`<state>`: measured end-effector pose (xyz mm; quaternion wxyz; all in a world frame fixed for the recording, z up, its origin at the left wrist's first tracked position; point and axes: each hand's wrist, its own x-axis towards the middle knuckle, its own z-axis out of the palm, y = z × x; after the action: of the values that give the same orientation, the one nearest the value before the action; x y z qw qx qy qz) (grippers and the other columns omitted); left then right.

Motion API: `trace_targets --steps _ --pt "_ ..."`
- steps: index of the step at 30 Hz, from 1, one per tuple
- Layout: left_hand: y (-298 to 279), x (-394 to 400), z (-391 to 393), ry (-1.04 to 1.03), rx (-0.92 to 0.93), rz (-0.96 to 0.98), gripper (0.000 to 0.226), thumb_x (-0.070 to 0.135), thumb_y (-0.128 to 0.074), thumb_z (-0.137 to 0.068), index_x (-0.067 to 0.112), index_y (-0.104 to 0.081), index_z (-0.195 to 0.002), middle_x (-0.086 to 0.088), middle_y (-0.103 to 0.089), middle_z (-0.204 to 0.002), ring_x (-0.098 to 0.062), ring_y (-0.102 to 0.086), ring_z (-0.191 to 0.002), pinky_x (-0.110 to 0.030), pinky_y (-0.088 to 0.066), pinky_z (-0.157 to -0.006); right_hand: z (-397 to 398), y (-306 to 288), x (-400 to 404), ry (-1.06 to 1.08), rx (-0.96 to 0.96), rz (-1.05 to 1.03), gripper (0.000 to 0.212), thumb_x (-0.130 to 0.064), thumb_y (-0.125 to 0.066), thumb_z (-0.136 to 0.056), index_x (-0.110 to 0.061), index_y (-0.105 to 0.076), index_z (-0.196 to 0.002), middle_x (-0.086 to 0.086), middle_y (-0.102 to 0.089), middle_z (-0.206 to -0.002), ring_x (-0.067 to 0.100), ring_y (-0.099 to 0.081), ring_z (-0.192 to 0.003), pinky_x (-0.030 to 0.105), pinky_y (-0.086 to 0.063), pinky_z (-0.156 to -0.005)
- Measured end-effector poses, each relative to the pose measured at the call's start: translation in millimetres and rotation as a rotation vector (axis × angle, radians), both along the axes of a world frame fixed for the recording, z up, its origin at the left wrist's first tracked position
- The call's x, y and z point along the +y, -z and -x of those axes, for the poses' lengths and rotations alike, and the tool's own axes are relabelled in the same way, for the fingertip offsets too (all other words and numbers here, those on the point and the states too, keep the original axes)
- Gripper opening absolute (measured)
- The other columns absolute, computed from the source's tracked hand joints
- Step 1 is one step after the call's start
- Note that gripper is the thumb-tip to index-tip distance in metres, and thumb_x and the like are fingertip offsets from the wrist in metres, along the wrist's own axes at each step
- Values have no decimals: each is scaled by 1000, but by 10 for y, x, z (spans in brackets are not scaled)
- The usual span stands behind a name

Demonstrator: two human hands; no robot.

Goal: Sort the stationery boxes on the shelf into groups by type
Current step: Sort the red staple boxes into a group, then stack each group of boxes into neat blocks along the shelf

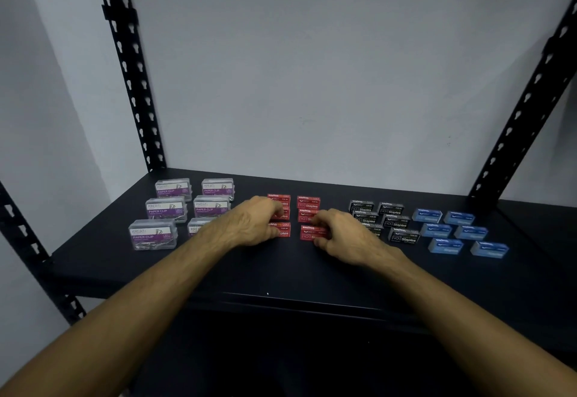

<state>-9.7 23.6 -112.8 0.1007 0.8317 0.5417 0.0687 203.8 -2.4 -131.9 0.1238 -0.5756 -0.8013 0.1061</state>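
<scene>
Four groups of small boxes lie on the black shelf (pixel 281 271). Clear paper clip boxes with purple labels (pixel 153 234) fill the left, red staple boxes (pixel 308 202) the middle, black staple boxes (pixel 402 235) come after them, and blue staple boxes (pixel 488 249) are on the right. My left hand (pixel 253 224) rests over the left column of red boxes, fingers curled on the front red box (pixel 284 230). My right hand (pixel 343 237) pinches the front red box (pixel 310 232) of the right column. Both hands hide parts of neighbouring boxes.
Black perforated uprights stand at the back left (pixel 137 90) and back right (pixel 527 109), another at the front left (pixel 28 240). A grey wall runs behind the shelf. The shelf's front edge (pixel 296 299) lies below my forearms.
</scene>
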Motion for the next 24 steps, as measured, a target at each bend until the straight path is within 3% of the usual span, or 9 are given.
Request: trace_targets --steps 3,6,11,16,19,24 --pt "-122 -60 49 12 12 -68 37 37 -65 -91 20 -59 -124 1 -58 -120 -18 -59 -107 -35 -50 -91 21 -49 -58 29 -82 -89 36 -37 -63 -92 -18 -57 -122 0 -57 -112 19 -61 -97 34 -52 -85" --pt "-274 -118 164 31 -26 -118 39 41 -63 -92 21 -60 -125 2 -60 -117 -16 -58 -107 -35 -50 -91 81 -120 -99 39 -117 -199 31 -40 -57 -94 -18 -58 -116 -4 -52 -102 18 -61 -91 29 -47 -74" --pt "-507 -191 554 18 -144 -113 29 40 -63 -93 23 -66 -115 11 -64 -101 -5 -59 -90 -21 -43 -76 329 -292 -126 3 -76 -291 25 -41 -55 -95 -21 -62 -109 -5 -56 -102 17 -61 -91 33 -49 -76" --pt "-590 -189 1197 -117 -107 -103 19 45 -67 -88 28 -69 -98 11 -66 -91 -8 -64 -85 -29 -52 -76 745 -365 -123 -105 -33 -290 25 -40 -56 -95 -21 -62 -110 -8 -52 -99 19 -60 -93 33 -47 -77" --pt "-566 -231 1542 -151 -80 -53 17 44 -70 -87 30 -68 -97 11 -65 -92 -7 -63 -86 -26 -49 -74 1004 -357 -102 -166 -1 -265 33 -41 -57 -96 -20 -61 -120 -4 -56 -111 17 -60 -98 31 -47 -81" --pt "-451 -349 1893 -214 -47 18 30 41 -73 -84 28 -65 -109 8 -60 -101 -8 -58 -93 -28 -49 -83 1394 -299 -41 -273 -19 -226 46 -41 -58 -96 -19 -53 -137 0 -51 -129 13 -54 -110 29 -47 -92"
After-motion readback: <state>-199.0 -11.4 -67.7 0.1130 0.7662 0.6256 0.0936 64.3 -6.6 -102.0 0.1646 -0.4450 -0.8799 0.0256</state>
